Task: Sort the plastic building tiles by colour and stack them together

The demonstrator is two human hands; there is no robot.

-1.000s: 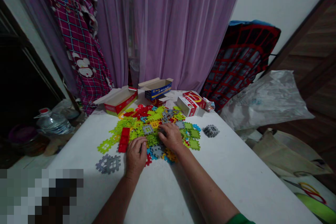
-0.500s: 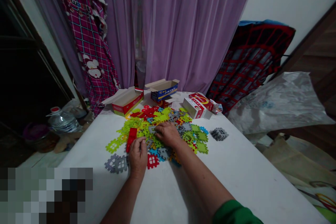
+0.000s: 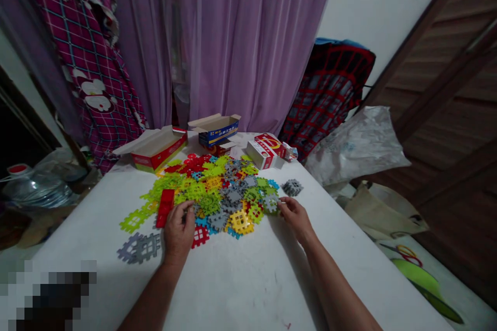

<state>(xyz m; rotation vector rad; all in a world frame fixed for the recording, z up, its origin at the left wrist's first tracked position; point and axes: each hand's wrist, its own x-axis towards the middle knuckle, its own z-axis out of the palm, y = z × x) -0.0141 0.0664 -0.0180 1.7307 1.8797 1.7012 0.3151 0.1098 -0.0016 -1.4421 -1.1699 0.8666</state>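
A heap of flat, notched plastic building pieces (image 3: 209,201) in several colours covers the middle of the white table. At the heap's right edge, my right hand (image 3: 294,217) pinches a grey building piece (image 3: 271,202) between thumb and fingers. My left hand (image 3: 178,230) rests at the near left edge of the heap with its fingers curled in; what lies inside them is hidden. Right beside it is a red block (image 3: 165,207). Grey pieces with window shapes (image 3: 142,248) lie left of this hand, and a red window piece (image 3: 200,237) to its right.
An open red box (image 3: 159,152), a blue box (image 3: 219,131) and a red-and-white box (image 3: 264,151) stand along the table's far side. A small grey stack (image 3: 292,187) sits at the right. Beyond the right edge are a clear plastic bag (image 3: 353,145) and a beige bag (image 3: 384,209).
My right hand has moved right from the middle of the heap and now has a grey piece. My left hand stays by the red block. The camera view has turned to the right.
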